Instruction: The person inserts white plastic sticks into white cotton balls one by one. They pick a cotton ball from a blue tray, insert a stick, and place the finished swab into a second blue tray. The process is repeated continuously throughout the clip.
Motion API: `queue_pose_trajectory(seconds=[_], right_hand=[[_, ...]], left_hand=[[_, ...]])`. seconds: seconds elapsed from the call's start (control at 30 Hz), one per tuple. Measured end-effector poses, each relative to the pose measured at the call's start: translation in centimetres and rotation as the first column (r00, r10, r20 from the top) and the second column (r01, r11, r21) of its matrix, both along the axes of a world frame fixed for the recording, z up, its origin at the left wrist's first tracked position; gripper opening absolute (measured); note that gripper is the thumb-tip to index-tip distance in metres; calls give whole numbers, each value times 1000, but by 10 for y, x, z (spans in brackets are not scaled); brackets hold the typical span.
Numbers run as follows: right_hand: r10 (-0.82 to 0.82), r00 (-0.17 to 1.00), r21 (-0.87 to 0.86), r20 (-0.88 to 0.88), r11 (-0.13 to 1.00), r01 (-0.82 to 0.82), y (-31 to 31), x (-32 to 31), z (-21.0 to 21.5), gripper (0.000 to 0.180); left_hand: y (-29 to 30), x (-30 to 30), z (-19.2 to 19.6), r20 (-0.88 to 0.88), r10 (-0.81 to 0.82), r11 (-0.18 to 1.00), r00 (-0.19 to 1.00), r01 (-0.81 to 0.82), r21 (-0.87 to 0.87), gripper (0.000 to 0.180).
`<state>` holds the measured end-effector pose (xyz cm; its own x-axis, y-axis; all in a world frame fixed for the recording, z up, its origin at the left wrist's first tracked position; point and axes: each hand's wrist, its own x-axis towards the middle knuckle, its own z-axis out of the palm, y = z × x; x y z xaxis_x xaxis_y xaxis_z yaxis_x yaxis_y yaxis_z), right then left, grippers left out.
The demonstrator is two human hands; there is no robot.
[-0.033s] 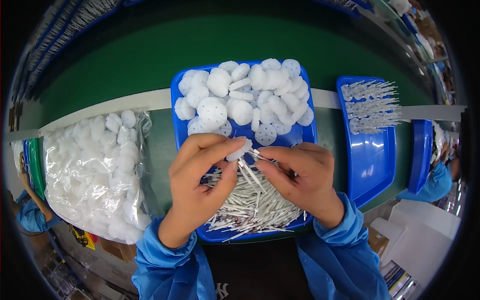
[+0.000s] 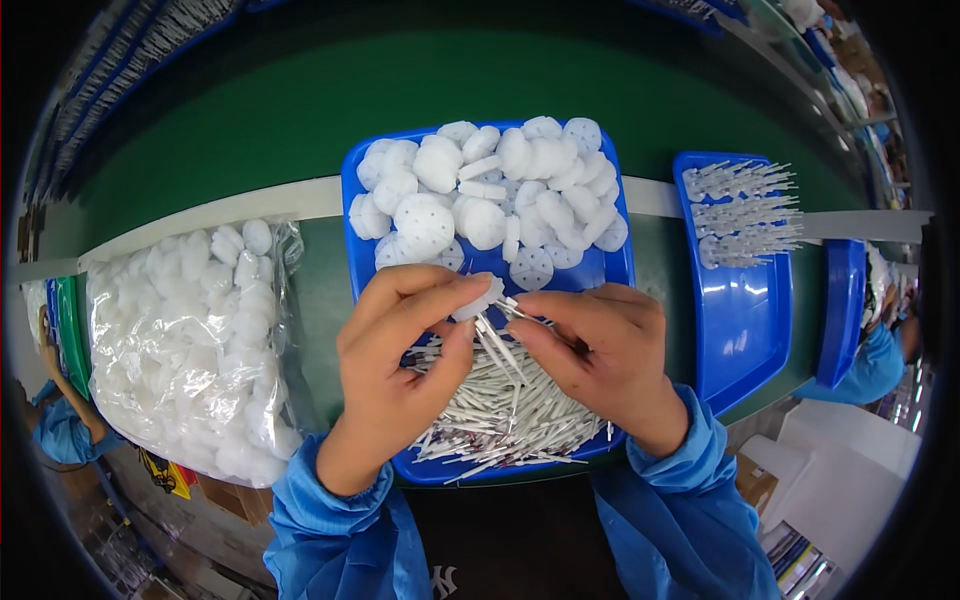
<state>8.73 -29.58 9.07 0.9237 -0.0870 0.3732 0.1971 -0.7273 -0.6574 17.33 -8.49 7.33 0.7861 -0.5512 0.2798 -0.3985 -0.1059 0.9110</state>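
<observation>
A blue tray (image 2: 358,215) lies in front of me, with several white perforated discs (image 2: 480,185) heaped in its far half and a pile of thin white sticks (image 2: 510,415) in its near half. My left hand (image 2: 395,360) pinches one white disc (image 2: 482,296) between thumb and fingers above the tray. My right hand (image 2: 600,355) is closed on a few white sticks (image 2: 497,345), whose tips meet the underside of that disc. Both hands hover over the stick pile, close together.
A clear plastic bag of white discs (image 2: 185,345) lies at the left. To the right sits a second blue tray (image 2: 745,320) with rows of white stick pieces (image 2: 745,212), and a third blue tray (image 2: 845,310) beyond. A green belt (image 2: 400,110) runs behind. Other people's blue sleeves (image 2: 60,430) show at the edges.
</observation>
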Motion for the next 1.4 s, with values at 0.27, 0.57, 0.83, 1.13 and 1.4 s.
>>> queue_pose_trajectory(seconds=[0.27, 0.57, 0.83, 1.13, 1.4], right_hand=[[-76, 997, -116, 2, 990, 76, 2, -4, -4, 21], [99, 968, -273, 230, 961, -34, -4, 1, -16, 27], [78, 979, -278, 187, 960, -23, -3, 1, -13, 29], [106, 994, 351, -35, 932, -87, -23, 2, -10, 39], [196, 972, 600, -129, 796, -81, 3, 0, -14, 35]], left_hand=[[-8, 1, 1, 244, 6, 994, 970, -33, 106, 39], [-8, -9, 10, 186, 30, 983, 982, -64, 175, 37], [-5, -4, 9, 14, 15, 988, 1000, -17, 156, 42], [4, 7, 12, 228, -4, 991, 974, -26, 128, 57], [-7, -5, 9, 396, 0, 992, 918, -51, 119, 57]])
